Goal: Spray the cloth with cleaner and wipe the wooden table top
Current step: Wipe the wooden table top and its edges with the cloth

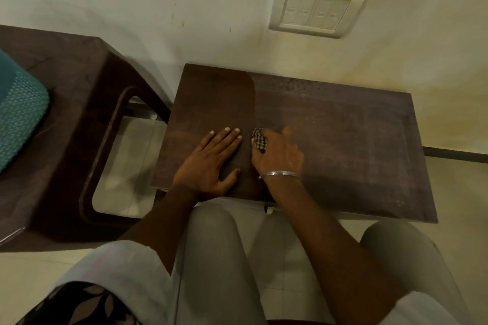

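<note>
While the left hand (211,163) lies flat with straight fingers on the near left of the wooden tabletop (343,140), the right hand (280,155) just beside it curls round a bunched checkered cloth (259,140), held against the wood.

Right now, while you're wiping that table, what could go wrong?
1. The left hand lies flat on the darker, seemingly just-wiped part of the table top, so it may leave prints.
2. The right hand holds the checked cloth bunched small, so the paler right part and the specks by the back edge could get missed.
</note>
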